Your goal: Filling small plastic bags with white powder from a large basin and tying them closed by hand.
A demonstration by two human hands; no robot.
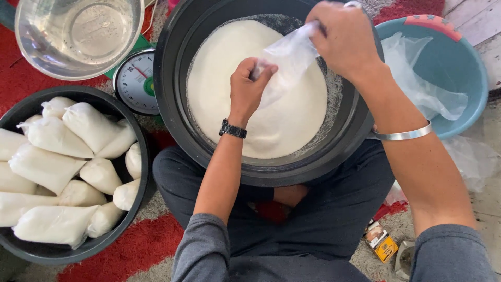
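Red-and-grey carpet point(141, 245) lies under everything. Over the black basin point(172, 94) of white powder point(229, 89), I see both hands pinching one clear bag point(289, 60): left hand point(249, 86) closed on its lower edge, right hand point(342, 39) gripping the top. Filled bags point(52, 167) sit in a tub point(143, 177) at left.

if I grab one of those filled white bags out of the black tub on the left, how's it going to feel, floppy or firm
Probably plump but yielding: the filled bags bulge and sag over each other in the black tub. Likely heavy for their size, packed full of white granules. The thin clear film looks slick and may tear if pinched hard.
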